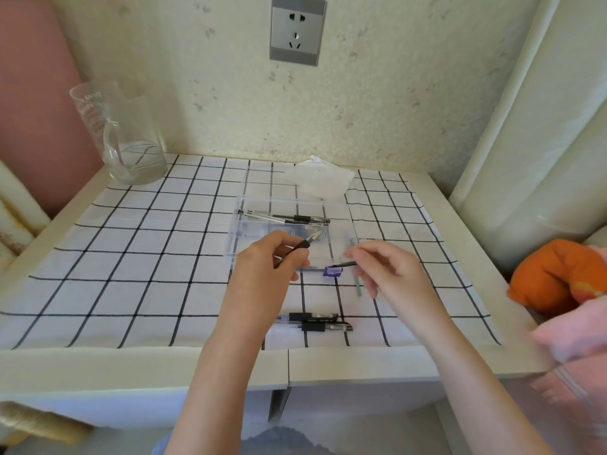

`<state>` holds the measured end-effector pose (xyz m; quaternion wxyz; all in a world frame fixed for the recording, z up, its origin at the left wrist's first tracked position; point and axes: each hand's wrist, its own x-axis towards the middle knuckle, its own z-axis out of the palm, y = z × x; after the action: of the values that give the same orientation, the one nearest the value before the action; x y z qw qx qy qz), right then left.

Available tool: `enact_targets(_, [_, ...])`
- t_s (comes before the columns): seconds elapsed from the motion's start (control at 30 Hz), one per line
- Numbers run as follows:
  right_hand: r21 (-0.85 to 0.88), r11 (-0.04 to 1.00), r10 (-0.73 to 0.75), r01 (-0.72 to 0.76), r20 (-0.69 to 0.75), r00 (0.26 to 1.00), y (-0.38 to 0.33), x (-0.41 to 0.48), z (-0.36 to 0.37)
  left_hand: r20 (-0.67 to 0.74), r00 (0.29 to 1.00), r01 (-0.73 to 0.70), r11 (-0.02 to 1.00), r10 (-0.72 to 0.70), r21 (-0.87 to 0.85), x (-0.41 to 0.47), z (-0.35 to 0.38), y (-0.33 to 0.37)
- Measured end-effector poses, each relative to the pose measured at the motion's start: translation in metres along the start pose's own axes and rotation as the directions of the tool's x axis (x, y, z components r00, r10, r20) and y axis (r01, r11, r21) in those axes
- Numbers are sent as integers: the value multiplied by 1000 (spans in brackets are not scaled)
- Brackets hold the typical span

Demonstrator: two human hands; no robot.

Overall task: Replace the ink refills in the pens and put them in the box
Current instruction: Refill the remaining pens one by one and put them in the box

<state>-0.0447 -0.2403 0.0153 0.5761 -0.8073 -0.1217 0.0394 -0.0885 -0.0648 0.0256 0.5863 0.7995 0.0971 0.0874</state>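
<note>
Pen gripped by left hand, refill pinched by right hand, at box edge.

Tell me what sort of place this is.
Probably a room in a home rather than a workshop: a wall socket set in patterned wallpaper, a small table covered with a checked cloth, and a glass jug at the table's far corner.

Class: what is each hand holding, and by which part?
The left hand grips a pen around its black grip, with the metal tip pointing away. The right hand pinches a thin dark refill at one end; its other end points left.
</note>
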Motion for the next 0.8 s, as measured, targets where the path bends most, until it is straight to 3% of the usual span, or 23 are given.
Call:
enact_targets(0.23, [269, 963, 31, -32, 7, 999, -17, 18, 6, 33, 999, 9, 1000, -10, 24, -2, 0, 2])
enact_targets(0.53, [196, 980, -32, 25, 36, 999, -20, 23, 11, 44, 999, -10, 1000, 10, 5, -1, 0, 1])
enact_targets(0.8, [150, 987, -86, 63, 155, 984, -20, 22, 19, 40, 999, -2, 1000, 3, -28, 0, 1, 2])
